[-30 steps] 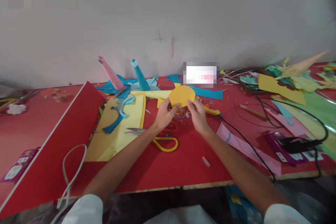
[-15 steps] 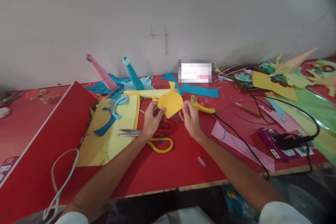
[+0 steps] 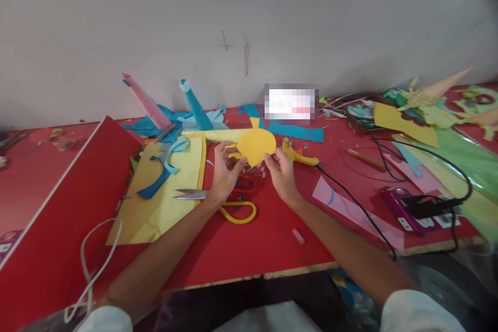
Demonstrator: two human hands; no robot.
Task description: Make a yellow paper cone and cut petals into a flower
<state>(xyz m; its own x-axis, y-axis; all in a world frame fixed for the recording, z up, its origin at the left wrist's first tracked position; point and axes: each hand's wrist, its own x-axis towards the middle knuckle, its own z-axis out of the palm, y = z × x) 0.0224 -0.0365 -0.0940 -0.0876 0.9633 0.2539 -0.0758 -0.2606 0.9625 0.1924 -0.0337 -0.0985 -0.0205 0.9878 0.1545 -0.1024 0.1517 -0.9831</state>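
Note:
A rounded yellow paper piece (image 3: 257,146) is held up over the red table between my two hands. My left hand (image 3: 226,172) pinches its lower left edge, thumb in front. My right hand (image 3: 280,172) grips its lower right edge, thumb on the front face. Below my left hand lie yellow-handled scissors (image 3: 240,212), blades pointing left, and behind them a red-handled pair (image 3: 245,184). A yellow glue gun (image 3: 301,158) rests just right of my right hand.
Left are yellow sheets (image 3: 187,166) with blue scraps, a red board (image 3: 73,192) and a white cable. Pink (image 3: 146,104) and blue (image 3: 196,109) paper cones stand behind. Right are a pink strip (image 3: 358,212), black cables, a purple box (image 3: 408,212) and paper scraps.
The yellow piece has shifted slightly right and tilted. My right thumb now lies over its lower right edge, where before my right fingers were at its side.

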